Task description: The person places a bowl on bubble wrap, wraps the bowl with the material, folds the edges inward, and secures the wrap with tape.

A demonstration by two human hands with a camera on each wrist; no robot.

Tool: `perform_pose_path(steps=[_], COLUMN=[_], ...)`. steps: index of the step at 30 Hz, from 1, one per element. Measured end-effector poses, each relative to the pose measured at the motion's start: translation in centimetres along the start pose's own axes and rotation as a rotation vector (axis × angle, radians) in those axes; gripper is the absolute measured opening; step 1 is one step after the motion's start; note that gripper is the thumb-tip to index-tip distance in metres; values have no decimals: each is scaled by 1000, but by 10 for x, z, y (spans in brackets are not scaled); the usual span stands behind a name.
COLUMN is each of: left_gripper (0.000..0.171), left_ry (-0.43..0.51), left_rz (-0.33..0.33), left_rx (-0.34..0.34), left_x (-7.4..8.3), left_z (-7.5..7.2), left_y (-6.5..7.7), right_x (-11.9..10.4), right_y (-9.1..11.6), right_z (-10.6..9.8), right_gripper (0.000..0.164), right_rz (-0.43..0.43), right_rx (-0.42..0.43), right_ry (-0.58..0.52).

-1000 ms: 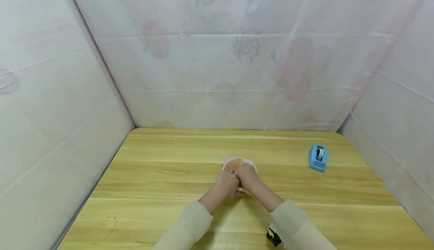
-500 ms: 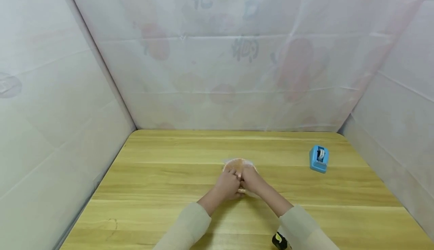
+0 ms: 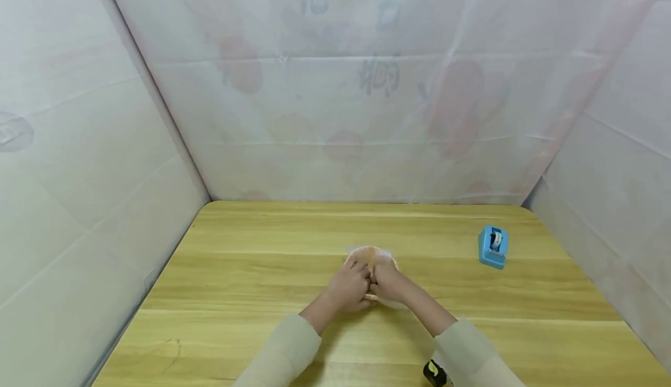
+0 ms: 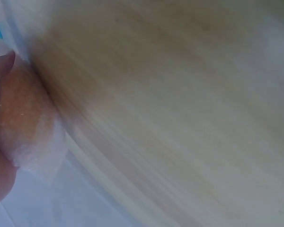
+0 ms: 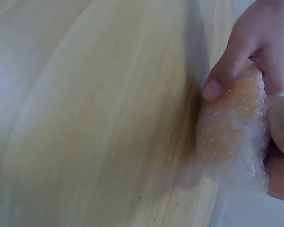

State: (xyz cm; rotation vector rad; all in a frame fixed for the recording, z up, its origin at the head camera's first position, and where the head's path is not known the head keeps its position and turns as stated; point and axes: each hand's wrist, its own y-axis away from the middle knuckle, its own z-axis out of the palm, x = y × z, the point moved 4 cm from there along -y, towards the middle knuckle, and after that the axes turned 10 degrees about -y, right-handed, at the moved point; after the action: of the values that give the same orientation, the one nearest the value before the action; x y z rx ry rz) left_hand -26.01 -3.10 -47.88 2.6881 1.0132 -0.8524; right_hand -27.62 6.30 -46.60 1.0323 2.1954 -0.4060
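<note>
A rounded orange item in clear bubble wrap [image 3: 362, 253] is held between both hands at the middle of the wooden table, its pale rim showing at the far side. The left hand [image 3: 350, 285] grips its left side with curled fingers. On its right side, the right hand [image 3: 392, 282] pinches the wrap, knuckles close to the left hand's. In the right wrist view a thumb [image 5: 222, 80] presses along the bubble wrap [image 5: 232, 146], and the orange shows through. The left wrist view has the wrapped item [image 4: 28, 109] at the left edge, under fingers. The hands hide its near part.
A blue tape dispenser [image 3: 493, 247] stands at the right rear of the table [image 3: 251, 317]. Near the front edge, partly behind the right sleeve [image 3: 472, 349], lies a small black item with a yellow mark [image 3: 435, 372]. White cloth walls [image 3: 335, 101] enclose the back and sides.
The right hand and forearm have shifted slightly right and nearer. The left forearm has moved a little left. Both hands stay on the wrapped item.
</note>
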Motion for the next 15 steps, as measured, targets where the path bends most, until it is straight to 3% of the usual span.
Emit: perform_pose_path(steps=[4, 11, 15], left_gripper=[44, 40, 41], left_ry=[31, 140, 139], left_rz=[-15, -23, -11], left_rx=[-25, -88, -123], left_x=[-1, -5, -4], left_z=[-1, -6, -7], left_y=[-1, -5, -6], right_x=[4, 3, 1], right_y=[2, 3, 4], right_z=[1, -1, -1], right_gripper=[35, 35, 31], right_rz=[-5, 40, 94], right_rx=[0, -79, -94], right_ry=[-39, -100, -121])
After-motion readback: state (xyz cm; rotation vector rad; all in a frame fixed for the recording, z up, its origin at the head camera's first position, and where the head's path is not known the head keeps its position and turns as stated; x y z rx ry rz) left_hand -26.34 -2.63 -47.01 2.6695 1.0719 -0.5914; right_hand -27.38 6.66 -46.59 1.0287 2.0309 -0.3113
